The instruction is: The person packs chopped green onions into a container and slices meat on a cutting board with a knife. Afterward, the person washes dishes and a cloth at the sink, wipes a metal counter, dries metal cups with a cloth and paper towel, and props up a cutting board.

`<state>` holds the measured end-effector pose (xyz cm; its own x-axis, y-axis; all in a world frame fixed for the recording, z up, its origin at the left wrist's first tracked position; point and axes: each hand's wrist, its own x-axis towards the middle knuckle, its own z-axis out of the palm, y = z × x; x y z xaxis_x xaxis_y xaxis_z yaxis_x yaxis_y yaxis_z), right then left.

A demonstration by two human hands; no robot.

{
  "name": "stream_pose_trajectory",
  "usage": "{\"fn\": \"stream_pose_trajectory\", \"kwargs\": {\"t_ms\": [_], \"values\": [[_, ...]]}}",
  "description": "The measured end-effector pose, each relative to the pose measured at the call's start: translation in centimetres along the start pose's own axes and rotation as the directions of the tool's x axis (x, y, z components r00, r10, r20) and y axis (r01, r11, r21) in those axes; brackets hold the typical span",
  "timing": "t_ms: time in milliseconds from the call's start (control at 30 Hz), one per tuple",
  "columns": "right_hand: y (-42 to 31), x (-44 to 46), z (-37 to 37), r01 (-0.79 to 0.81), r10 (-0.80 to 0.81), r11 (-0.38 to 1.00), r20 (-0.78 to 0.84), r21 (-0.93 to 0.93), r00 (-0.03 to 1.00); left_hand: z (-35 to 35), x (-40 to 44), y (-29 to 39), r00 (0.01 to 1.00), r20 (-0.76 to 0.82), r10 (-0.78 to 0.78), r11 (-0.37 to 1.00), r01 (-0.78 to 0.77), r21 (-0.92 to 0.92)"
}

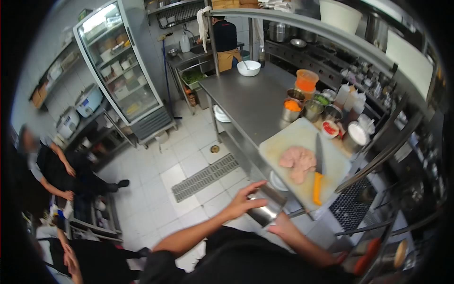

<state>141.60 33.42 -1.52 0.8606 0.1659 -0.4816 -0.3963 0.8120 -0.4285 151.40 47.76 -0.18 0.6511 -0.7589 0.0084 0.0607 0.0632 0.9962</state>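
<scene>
Near the lower middle of the head view, a shiny metal container point(266, 205) is held tilted above the floor, beside the table's near edge. My left hand point(245, 202) wraps its fingers and thumb round the upper left side of it. My right hand point(282, 227) is at its lower right end, partly hidden behind the metal. To the right of both hands lies a white cutting board point(279, 144) with flattened pale raw meat point(299, 162) on it. A knife with a yellow handle point(317, 188) rests beside the meat, touched by neither hand.
Metal tubs of orange food point(292, 105), red pieces point(329, 128) and squeeze bottles point(342, 94) stand behind the board. A white bowl point(248, 68) is on the steel table point(236, 102). Two people sit at left; another person point(225, 40) stands at the back.
</scene>
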Motion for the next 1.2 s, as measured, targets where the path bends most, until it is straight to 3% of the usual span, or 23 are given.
{"fn": "stream_pose_trajectory", "kwargs": {"t_ms": [133,167,200,267,300,333,400,467,500,533,567,633,667,700,767,833,867,933,1000,1100,1133,1167,1200], "values": [[-1.7,-0.8,1.3,0.404,-0.366,0.906,0.240,-0.130,0.899,-2.7,1.8,6.2,0.961,0.174,0.216,0.941,-0.252,0.224],[-2.8,-2.7,4.1,0.265,-0.282,0.959,0.213,0.103,0.935,-3.1,1.8,7.5,0.949,0.217,0.227,0.919,-0.283,0.276],[-2.9,-3.9,4.9,0.547,-0.487,0.774,0.253,-0.320,0.836,-3.1,2.2,8.6,0.950,0.208,0.235,0.925,-0.284,0.254],[-3.8,-4.1,6.1,0.390,-0.392,0.920,0.128,0.041,0.911,-3.5,2.5,9.9,0.954,0.200,0.224,0.933,-0.270,0.240],[-4.3,-4.1,6.3,0.297,-0.320,0.926,0.068,0.233,0.945,-3.2,2.5,9.2,0.964,0.157,0.217,0.962,-0.238,0.135],[-4.2,-4.0,6.5,0.311,-0.344,0.896,0.054,0.318,0.937,-2.8,2.4,8.0,0.973,0.120,0.199,0.979,-0.203,0.026],[-3.1,-3.8,7.0,0.406,-0.422,0.896,0.058,0.178,0.905,-2.2,2.3,5.4,0.990,0.088,0.113,0.977,-0.095,-0.189],[-1.2,-3.4,7.7,0.491,-0.481,0.869,0.126,-0.062,0.868,-1.2,1.2,2.2,0.999,0.049,-0.019,0.825,0.043,-0.564],[-0.5,-2.3,6.2,0.511,-0.417,0.813,0.336,-0.278,0.845,-1.1,0.5,1.1,0.995,0.039,-0.096,0.716,0.096,-0.691],[-1.2,-2.3,6.2,0.429,-0.249,0.701,0.367,-0.570,0.896,-0.7,-0.7,0.1,0.987,-0.028,-0.159,0.679,0.089,-0.729],[-1.8,-2.2,6.1,0.335,-0.086,0.501,0.340,-0.798,0.937,-0.6,-1.8,-0.6,0.970,-0.093,-0.226,0.647,0.078,-0.759],[-0.9,-0.2,4.7,0.327,0.013,0.491,0.382,-0.807,0.924,-0.3,-3.6,-1.8,0.924,-0.128,-0.359,0.540,0.093,-0.837],[-1.6,0.4,4.7,0.221,0.177,0.395,0.310,-0.892,0.934,-0.6,-4.6,-3.1,0.879,-0.079,-0.470,0.409,0.138,-0.902],[-1.7,1.2,3.7,0.235,0.236,0.301,0.311,-0.924,0.921,-0.8,-4.9,-4.6,0.883,-0.018,-0.469,0.351,0.167,-0.921],[-2.4,2.5,3.7,0.365,0.423,-0.150,0.274,-0.919,0.864,-0.3,-5.4,-3.2,0.807,0.099,-0.582,0.273,0.308,-0.911],[-3.5,2.5,4.5,0.422,0.530,-0.323,0.208,-0.847,0.822,-0.4,-5.5,-4.1,0.768,0.180,-0.615,0.243,0.401,-0.883],[-3.2,2.5,4.7,0.521,0.478,-0.380,0.321,-0.764,0.818,-0.5,-5.5,-4.2,0.738,0.244,-0.629,0.178,0.443,-0.879],[-4.0,2.5,5.6,0.649,0.384,-0.526,0.528,-0.549,0.758,-0.9,-5.4,-2.1,0.729,0.261,-0.633,0.199,0.480,-0.855],[-4.7,1.1,7.1,0.700,0.366,-0.647,0.682,-0.303,0.633,-1.5,-5.8,-0.3,0.703,0.275,-0.655,0.210,0.519,-0.828],[-4.3,2.0,6.8,0.671,0.179,-0.612,0.754,-0.418,0.633,-3.6,-5.0,5.3,0.681,0.183,-0.709,0.310,0.534,-0.786],[-5.8,0.3,9.7,0.582,0.073,-0.578,0.674,-0.572,0.735,-5.1,-3.7,5.6,0.777,-0.010,-0.629,0.514,0.407,-0.755],[-6.6,2.9,9.2,0.623,0.045,-0.623,0.773,-0.473,0.632,-6.9,-2.1,6.1,0.841,-0.192,-0.506,0.689,0.260,-0.676],[-7.5,3.6,11.8,0.509,-0.078,-0.594,0.675,-0.622,0.734,-8.4,-0.3,9.4,0.883,-0.267,-0.385,0.811,0.185,-0.555]]}}
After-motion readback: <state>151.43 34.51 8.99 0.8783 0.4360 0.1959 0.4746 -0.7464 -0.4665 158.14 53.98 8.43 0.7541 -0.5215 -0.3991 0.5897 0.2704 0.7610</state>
